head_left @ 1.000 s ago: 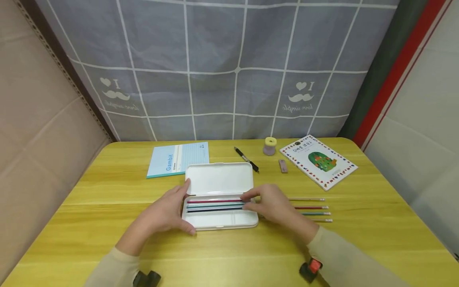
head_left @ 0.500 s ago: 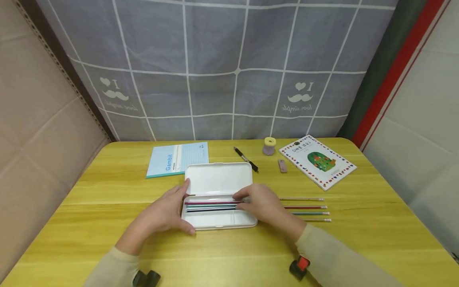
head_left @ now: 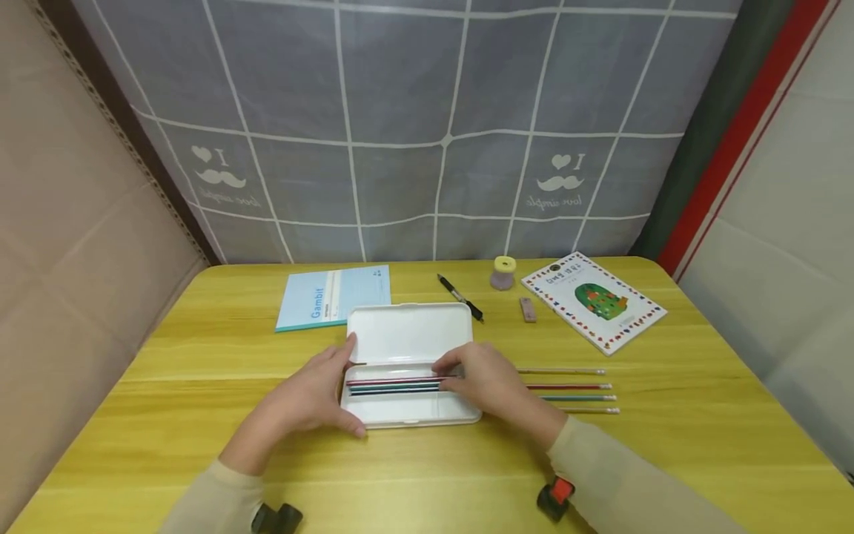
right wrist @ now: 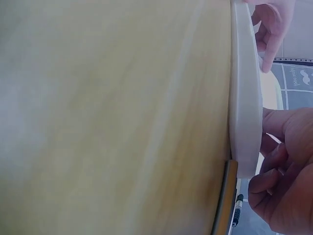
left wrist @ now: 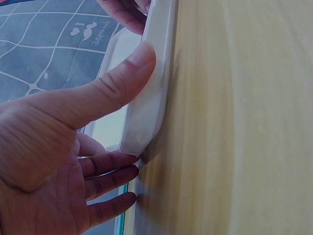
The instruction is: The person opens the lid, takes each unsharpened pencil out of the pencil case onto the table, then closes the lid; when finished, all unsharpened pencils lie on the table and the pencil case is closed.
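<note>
– Compared with a second ago, the right hand (head_left: 489,380) is placed slightly farther left, and the red pencil (head_left: 394,380) is drawn closer to the darker pencils (head_left: 394,391).

– How is everything laid out, from the largest down?

– On the counter (head_left: 400,475), the white pencil case (head_left: 394,409) is set with its lid raised. Its left end is gripped by the left hand (head_left: 312,391), the thumb laid against the near wall. Beyond the right hand, four loose pencils (head_left: 570,386) are lined up outside. The red pencil is apparently pinched between right thumb and forefinger, over the case's far compartment.

– Which step is in hand?

– Seemingly, pencils are being arranged inside the case.

– And what is called for next?

– The red pencil is best laid flat beside the darker ones and released gently, with the case held steady.
</note>
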Demonstrator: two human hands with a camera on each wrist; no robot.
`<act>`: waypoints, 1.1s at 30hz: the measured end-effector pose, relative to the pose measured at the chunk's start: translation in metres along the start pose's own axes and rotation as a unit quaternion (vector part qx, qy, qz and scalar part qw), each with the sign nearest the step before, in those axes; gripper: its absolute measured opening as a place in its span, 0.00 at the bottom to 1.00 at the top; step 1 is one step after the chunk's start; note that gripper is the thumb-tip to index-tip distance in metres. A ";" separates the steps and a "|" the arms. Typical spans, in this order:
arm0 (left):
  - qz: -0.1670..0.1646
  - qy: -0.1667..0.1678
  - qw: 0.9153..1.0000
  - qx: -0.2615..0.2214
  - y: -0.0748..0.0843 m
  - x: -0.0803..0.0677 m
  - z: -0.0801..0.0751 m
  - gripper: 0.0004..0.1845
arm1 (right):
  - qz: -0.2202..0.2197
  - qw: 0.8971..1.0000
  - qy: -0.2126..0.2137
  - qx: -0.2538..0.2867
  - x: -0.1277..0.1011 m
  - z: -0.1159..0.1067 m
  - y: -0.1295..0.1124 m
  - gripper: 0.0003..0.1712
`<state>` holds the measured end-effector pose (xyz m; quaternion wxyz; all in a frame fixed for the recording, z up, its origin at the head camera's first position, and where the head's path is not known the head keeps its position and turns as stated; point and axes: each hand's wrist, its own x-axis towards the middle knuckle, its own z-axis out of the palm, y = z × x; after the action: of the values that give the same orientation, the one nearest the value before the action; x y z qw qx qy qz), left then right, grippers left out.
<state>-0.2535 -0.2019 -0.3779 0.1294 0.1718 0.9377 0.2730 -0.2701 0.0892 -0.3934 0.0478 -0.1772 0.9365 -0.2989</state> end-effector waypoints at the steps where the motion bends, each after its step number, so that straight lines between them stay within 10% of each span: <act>1: 0.000 0.000 1.000 -0.001 0.000 0.000 0.000 0.82 | 0.001 1.000 0.000 0.000 0.000 0.000 0.000 0.10; 33: -0.002 0.003 1.000 0.005 0.001 -0.001 0.002 0.83 | -0.091 0.993 0.072 -0.008 -0.010 -0.006 0.008 0.04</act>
<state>-0.2516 -0.2003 -0.3788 0.1267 0.1693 0.9397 0.2689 -0.2644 0.1023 -0.3935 -0.0481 -0.2401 0.9198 -0.3066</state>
